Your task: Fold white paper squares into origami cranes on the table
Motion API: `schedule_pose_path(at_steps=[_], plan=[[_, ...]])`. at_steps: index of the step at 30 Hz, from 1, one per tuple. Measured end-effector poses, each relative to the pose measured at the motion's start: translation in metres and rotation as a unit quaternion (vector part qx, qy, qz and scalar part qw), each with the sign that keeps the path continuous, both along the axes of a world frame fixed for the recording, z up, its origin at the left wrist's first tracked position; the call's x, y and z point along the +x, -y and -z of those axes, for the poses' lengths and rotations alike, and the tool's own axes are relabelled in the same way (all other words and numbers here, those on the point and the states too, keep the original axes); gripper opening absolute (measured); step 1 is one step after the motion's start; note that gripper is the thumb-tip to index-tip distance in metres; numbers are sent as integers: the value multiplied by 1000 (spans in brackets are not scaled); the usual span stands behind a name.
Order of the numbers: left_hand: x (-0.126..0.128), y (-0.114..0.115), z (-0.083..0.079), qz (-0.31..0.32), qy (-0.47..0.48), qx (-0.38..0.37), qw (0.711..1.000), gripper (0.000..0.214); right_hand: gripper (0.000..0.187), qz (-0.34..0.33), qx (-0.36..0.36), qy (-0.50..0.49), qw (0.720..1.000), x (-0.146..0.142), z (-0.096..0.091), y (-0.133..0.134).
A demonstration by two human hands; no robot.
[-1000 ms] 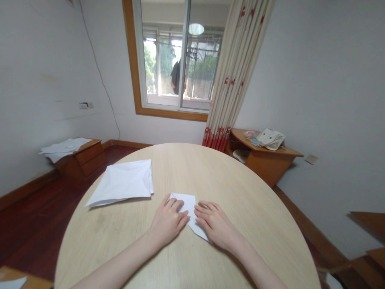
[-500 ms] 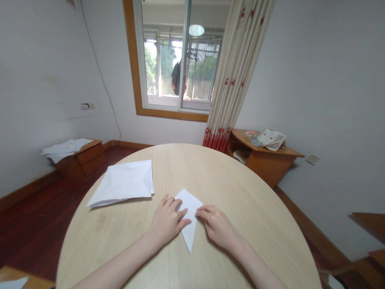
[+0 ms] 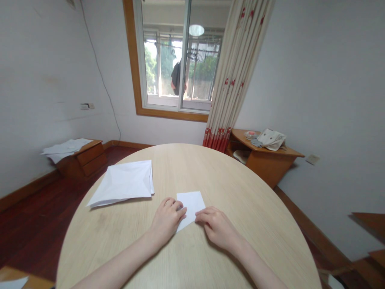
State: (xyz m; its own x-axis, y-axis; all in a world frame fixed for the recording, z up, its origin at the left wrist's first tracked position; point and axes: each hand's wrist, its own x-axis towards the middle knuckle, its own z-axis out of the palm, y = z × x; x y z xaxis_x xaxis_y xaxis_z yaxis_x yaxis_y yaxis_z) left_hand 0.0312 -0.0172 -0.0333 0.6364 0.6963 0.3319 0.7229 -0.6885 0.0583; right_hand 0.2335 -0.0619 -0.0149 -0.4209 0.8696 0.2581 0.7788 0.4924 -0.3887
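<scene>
A small folded white paper (image 3: 190, 204) lies on the round pale-wood table (image 3: 210, 172), right in front of me. My left hand (image 3: 167, 218) rests on its left edge with the fingers curled down and pressed on the paper. My right hand (image 3: 214, 225) touches its right edge, fingers bent and pinching at the paper's side. Part of the paper is hidden under my left fingers.
A stack of white paper sheets (image 3: 124, 182) lies on the table to the left. A low wooden cabinet (image 3: 80, 157) with papers stands by the left wall. A corner shelf (image 3: 264, 156) with a bag stands beside the curtain (image 3: 233, 76) and window.
The paper has turned: its long point, which reached toward me half a second ago, has swung away, and it now shows as a short shape. Both hands shifted slightly with it.
</scene>
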Motion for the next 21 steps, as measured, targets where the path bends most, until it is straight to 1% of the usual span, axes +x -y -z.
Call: schedule_pose_path(at_steps=[3, 7, 12, 17, 21], plan=[[-1, -2, 4, 16, 12, -8, 1000, 14, 42, -16, -4, -8, 1000, 0, 0, 0], [-3, -5, 10, 44, 35, -21, 998, 16, 38, -38, -5, -11, 999, 0, 1, 1], [-6, -8, 10, 94, 75, -49, 992, 23, 34, -66, 14, -24, 997, 0, 2, 1], [-7, -8, 9, 148, 94, -77, 982, 28, 32, -59, 33, -23, 997, 2, 1, 0], [-8, -10, 15, 158, 115, -93, 976, 29, 34, -48, 12, -11, 999, 4, 1, -1]])
